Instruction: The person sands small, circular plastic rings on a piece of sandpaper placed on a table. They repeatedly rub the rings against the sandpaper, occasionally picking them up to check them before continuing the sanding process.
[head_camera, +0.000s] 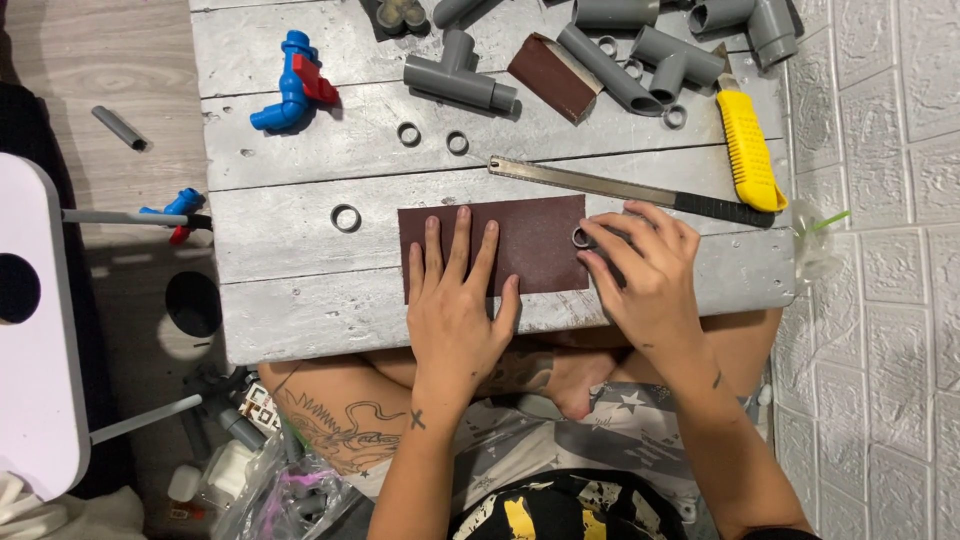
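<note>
A dark brown sheet of sandpaper lies flat on the grey wooden board. My left hand rests flat on the sheet's left half, fingers spread, pinning it down. My right hand pinches a small grey pipe ring and presses it onto the sheet's right edge.
A metal file with a black handle lies just beyond the sandpaper. A yellow-handled knife, grey pipe fittings, a folded sandpaper block, loose rings and a blue valve fill the board's far side. A white wall stands at right.
</note>
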